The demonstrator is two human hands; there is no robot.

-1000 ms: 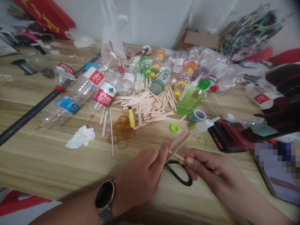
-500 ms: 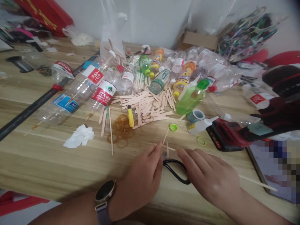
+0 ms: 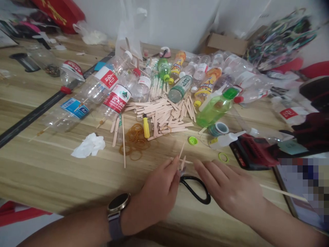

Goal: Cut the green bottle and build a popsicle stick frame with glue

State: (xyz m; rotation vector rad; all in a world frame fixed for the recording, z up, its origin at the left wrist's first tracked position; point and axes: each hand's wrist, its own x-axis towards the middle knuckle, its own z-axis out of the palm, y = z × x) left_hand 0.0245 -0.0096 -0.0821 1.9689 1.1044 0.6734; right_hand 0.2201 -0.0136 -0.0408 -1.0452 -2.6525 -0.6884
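Observation:
My left hand [image 3: 160,193], a watch on its wrist, pinches a short thin wooden stick [image 3: 182,150] that points up from the fingertips. Under those fingers shows the metal of a pair of scissors, whose black handle loop [image 3: 197,192] sits between my hands; whether I also hold the scissors is hidden. A small wooden piece [image 3: 183,162] stands by the fingertips. My right hand [image 3: 231,188], palm down with fingers curled, grips a long wooden skewer [image 3: 281,192]. It runs out behind the hand to the right, and its front end appears near my left fingertips.
Ahead lie a pile of flat wooden sticks [image 3: 164,115], rubber bands [image 3: 136,137], a yellow screwdriver [image 3: 146,127] and many plastic bottles [image 3: 216,108]. A glue bottle [image 3: 227,139], a green cap [image 3: 192,140] and a red-black power tool [image 3: 249,151] are at the right. Crumpled tissue [image 3: 88,145] lies left.
The camera view has shifted slightly, so the table things appear a little further right. Both hands keep nearly the same pose and hold.

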